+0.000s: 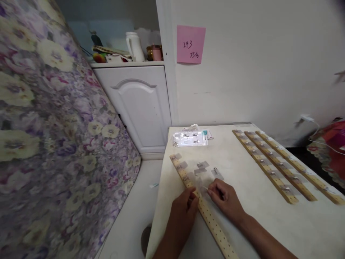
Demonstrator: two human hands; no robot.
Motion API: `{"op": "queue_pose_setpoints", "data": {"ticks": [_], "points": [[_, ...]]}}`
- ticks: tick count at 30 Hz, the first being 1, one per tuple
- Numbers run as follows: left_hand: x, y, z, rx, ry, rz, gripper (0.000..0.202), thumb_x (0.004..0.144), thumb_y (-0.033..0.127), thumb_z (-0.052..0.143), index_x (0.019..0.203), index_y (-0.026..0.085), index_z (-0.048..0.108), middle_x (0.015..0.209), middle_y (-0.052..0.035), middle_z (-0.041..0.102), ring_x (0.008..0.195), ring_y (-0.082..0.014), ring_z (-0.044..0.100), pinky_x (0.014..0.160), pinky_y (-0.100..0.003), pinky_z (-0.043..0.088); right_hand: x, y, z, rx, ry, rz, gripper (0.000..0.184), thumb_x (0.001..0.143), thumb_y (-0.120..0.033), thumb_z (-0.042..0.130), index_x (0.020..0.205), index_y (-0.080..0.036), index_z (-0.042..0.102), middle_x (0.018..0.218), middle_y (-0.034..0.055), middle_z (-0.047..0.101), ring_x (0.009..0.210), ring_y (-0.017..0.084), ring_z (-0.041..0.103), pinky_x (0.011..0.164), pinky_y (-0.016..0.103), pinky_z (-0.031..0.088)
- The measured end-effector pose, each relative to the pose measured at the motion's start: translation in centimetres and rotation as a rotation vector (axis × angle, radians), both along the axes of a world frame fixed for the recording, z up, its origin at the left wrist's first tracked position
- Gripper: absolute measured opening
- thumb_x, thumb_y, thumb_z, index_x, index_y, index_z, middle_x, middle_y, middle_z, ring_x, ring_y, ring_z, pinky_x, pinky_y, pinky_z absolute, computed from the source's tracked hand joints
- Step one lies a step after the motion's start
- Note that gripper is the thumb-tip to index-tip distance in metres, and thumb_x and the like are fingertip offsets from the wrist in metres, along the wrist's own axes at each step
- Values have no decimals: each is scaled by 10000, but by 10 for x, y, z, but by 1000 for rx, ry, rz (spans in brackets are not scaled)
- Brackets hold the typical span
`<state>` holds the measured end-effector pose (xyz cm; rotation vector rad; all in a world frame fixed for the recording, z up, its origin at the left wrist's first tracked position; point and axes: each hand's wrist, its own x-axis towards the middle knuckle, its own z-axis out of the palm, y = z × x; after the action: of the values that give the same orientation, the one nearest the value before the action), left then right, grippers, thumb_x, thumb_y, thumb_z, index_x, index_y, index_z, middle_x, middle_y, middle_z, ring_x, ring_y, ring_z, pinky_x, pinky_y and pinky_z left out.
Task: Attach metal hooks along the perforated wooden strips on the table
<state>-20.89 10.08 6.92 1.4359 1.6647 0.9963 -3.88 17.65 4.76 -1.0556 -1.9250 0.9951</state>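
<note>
A long perforated wooden strip [212, 225] lies slanted across the near table. Several clear patches with small metal hooks sit along its far end, one of them a clear adhesive hook [185, 178]. My left hand [183, 207] rests at the strip's left edge, thumb and forefinger pinched together; what lies between them is hidden. Just right of the strip, my right hand [223, 198] pinches the thin metal end of a clear hook [204, 187], whose see-through patch is hard to make out. Beyond it, loose clear hooks [216, 172] lie on the table.
Blister packs of hooks [191, 138] lie at the table's far left. Along the right side lie three wooden strips [265, 167] fitted with hooks. A floral curtain [61, 144] hangs at left; a white cabinet [137, 108] and a wall stand behind the table [229, 149].
</note>
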Motion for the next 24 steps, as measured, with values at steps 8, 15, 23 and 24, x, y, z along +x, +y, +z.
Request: {"op": "queue_pose_setpoints", "data": {"ticks": [8, 15, 23, 24], "points": [[1, 2, 3, -36, -57, 58, 187, 847, 307, 461, 871, 195, 609, 671, 30, 604, 629, -125, 564, 624, -220, 416, -3, -8, -2, 35, -27, 138, 126, 817, -259, 540, 702, -211, 522, 639, -22, 487, 573, 126, 439, 527, 246, 341], [5, 2, 3, -49, -76, 44, 228, 855, 341, 466, 728, 188, 578, 551, 50, 548, 550, -114, 523, 563, -210, 380, -1, -10, 1, 69, -37, 148, 117, 809, -229, 542, 699, -210, 507, 626, -30, 463, 558, 119, 426, 519, 241, 323], [6, 2, -1, -79, -101, 44, 304, 873, 369, 449, 621, 200, 479, 469, 68, 483, 460, -98, 474, 498, -201, 354, -1, -14, 5, 114, -23, 173, 137, 828, -243, 534, 700, -214, 494, 650, -24, 451, 568, 121, 439, 531, 250, 336], [7, 1, -1, -75, -91, 34, 314, 875, 367, 444, 611, 201, 473, 468, 66, 482, 462, -98, 474, 498, -201, 353, -1, -14, 5, 116, -21, 162, 143, 835, -250, 532, 701, -214, 497, 651, -23, 454, 566, 121, 439, 529, 251, 336]]}}
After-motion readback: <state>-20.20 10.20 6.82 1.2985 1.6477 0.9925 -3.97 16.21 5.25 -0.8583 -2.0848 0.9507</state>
